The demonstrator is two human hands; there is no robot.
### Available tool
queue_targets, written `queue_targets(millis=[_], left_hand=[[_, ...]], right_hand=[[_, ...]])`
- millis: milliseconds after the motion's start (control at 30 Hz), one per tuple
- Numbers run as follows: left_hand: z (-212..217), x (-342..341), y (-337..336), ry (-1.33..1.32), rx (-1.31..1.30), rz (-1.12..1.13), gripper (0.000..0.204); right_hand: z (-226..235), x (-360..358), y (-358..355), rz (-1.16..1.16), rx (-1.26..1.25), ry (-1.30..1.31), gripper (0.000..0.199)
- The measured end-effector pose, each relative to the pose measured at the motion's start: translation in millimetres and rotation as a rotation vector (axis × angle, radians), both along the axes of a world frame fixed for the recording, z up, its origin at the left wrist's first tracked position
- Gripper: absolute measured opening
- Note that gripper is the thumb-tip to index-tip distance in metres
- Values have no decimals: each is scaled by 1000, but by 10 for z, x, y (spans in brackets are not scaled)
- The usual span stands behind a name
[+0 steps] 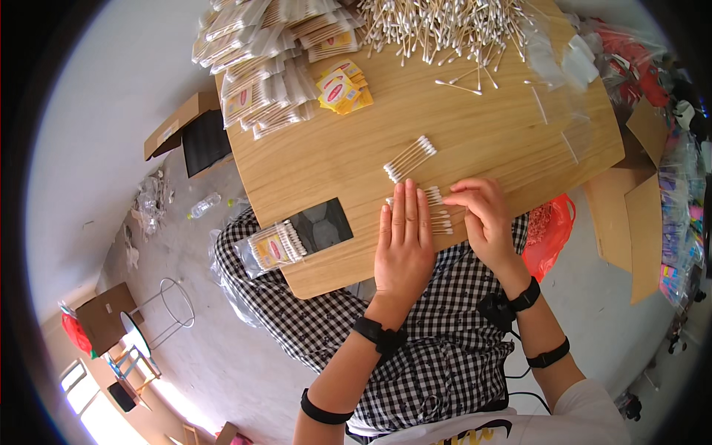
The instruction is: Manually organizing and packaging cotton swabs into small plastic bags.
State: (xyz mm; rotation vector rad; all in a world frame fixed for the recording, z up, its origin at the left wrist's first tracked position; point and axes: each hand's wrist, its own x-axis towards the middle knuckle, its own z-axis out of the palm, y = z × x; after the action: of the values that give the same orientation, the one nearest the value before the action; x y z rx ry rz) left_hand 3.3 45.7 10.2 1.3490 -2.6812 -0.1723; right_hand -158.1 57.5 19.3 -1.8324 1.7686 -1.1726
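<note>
- Left hand (404,252): laid flat, palm down, fingers together and stretched toward 12 o'clock, covering part of two small rows of swabs at the desk's (311,159) near edge; clasping nothing that shows
- Right hand (487,215): at 2 o'clock from the left, fingers bent, fingertips pointing to 9 o'clock at the swab heads; whether it pinches one I cannot tell
- Near row (443,223): between the hands, sticking out at 3 o'clock from under the left, long axis roughly 9 to 3
- Middle row (433,196): partly under the left fingers, axis also about 9 to 3, heads just beside the right fingertips, so the right hand is nearer that end
- Far row (410,159): uncovered, at 12 o'clock from the left fingertips and just beyond them, at 10 from the right hand; axis 8 to 2; left hand nearer
- Black slab (323,225): at 10 o'clock from the left hand, with a filled pack (276,247) beside it at the desk edge
- Yellow cards (343,87): at 11 o'clock, well apart, beside stacked packs (259,81)
- Clear bags (560,89): at 1 to 2 o'clock
- Swab heap (445,26): at 12 o'clock, farthest
</note>
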Motion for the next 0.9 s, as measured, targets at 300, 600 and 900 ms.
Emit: queue_targets(millis=[300,600,900], left_hand=[[4,-10,-6,5,6,-2,54],[-44,2,-6,51,-27,-7,58],[-36,0,-12,57,-19,-15,60]], right_hand=[[-24,-16,8,13,15,42,33],[22,23,-15,-7,16,53,34],[-9,25,-20,-4,51,74,33]])
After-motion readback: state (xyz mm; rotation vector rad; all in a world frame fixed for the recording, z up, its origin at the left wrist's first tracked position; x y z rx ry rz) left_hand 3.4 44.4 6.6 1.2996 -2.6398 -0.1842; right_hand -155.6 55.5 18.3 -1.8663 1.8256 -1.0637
